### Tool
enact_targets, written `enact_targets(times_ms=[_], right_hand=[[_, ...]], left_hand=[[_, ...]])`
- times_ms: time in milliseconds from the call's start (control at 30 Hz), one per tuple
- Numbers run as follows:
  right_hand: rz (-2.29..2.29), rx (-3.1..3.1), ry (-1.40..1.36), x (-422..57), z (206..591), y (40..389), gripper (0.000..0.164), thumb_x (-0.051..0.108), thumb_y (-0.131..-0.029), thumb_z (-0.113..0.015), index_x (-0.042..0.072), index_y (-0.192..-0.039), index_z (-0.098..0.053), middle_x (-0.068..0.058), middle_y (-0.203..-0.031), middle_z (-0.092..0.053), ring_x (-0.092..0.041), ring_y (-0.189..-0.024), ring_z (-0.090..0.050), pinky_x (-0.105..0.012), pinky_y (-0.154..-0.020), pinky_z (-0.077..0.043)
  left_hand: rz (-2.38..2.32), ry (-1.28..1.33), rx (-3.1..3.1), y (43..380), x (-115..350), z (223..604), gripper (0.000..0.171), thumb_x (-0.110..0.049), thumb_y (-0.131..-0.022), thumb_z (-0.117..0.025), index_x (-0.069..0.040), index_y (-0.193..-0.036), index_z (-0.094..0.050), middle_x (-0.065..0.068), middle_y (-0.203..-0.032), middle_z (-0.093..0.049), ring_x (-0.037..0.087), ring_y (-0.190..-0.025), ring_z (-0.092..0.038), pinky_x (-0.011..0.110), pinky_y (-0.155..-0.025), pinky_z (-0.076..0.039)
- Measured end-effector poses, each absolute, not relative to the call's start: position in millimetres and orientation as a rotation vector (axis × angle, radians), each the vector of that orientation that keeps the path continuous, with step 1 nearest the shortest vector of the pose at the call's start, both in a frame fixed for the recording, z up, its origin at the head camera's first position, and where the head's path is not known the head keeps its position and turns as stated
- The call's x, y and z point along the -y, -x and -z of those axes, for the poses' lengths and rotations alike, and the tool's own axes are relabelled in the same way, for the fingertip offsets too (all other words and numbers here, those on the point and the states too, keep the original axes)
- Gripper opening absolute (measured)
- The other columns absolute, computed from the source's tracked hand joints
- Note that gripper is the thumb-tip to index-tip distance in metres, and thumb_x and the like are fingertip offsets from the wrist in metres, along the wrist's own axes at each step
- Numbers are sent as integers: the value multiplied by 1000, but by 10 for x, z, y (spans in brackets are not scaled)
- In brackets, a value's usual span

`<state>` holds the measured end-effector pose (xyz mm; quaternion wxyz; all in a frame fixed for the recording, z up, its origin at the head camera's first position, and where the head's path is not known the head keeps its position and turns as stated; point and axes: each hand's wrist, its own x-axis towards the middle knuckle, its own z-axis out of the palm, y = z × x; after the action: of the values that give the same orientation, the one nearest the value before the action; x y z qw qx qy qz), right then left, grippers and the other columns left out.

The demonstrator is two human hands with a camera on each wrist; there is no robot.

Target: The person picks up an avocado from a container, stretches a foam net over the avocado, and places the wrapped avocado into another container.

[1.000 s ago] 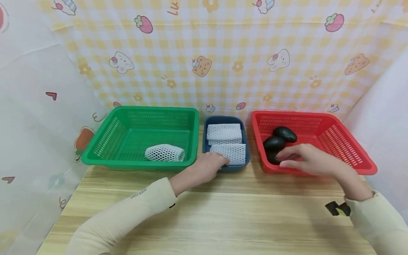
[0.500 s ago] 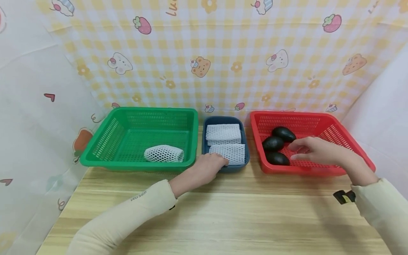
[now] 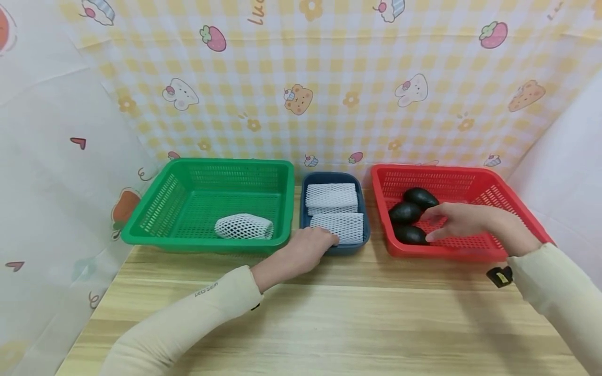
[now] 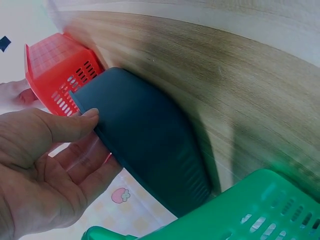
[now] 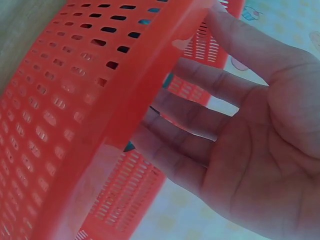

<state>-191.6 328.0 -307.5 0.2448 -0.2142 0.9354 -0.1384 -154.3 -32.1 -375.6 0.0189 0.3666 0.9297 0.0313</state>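
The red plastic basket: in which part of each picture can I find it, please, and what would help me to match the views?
Head: the red plastic basket is at the right, beyond the dark blue tray.
Left wrist: the red plastic basket is at the upper left.
Right wrist: the red plastic basket fills much of the left side, very close.
Shared landmark: the right hand, at the basket in all three views.

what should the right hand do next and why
Probably close the right hand on the front dark fruit in the red basket: its thumb is right by that fruit, it seems to hold nothing, and the left hand grips the blue tray.
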Motion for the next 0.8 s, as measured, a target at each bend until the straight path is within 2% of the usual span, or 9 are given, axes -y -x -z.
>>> enact_targets(times_ms=[267,500,667,800], right_hand=[[314,-2512,544,-3193,3118,2023,79,51,-83,-81,-2,-137,-59,-12,-128,-62,-32,-112,-57,-53,-93,-49],[223,-2451,477,-3112,3175,2114,84,54,-80,-82,-2,-137,-57,-7,-113,-63,-30,-104,-57,-54,-91,-49],[175,-2426,446,-3051,3207,2126,80,49,-81,-83,-1,-138,-56,-5,-107,-63,-29,-101,-56,-55,-90,-48],[136,-2405,510,-3000,3238,2140,69,38,-85,-83,-3,-134,-59,-4,-100,-63,-26,-92,-58,-49,-84,-51]], left_hand=[[-84,-1112,-2873,1542,304,3739,30,-1,-100,-62,-19,-120,-76,1,-108,-73,15,-86,-65,31,-65,-54],[-100,-1103,-2864,1524,308,3761,30,-1,-100,-62,-18,-120,-76,1,-109,-73,15,-86,-65,32,-65,-54],[-93,-1115,-2871,1527,309,3776,30,0,-100,-62,-18,-120,-75,1,-109,-73,16,-88,-65,32,-66,-54],[-86,-1118,-2879,1533,311,3773,31,0,-100,-61,-18,-120,-75,1,-109,-73,17,-89,-66,33,-67,-55]])
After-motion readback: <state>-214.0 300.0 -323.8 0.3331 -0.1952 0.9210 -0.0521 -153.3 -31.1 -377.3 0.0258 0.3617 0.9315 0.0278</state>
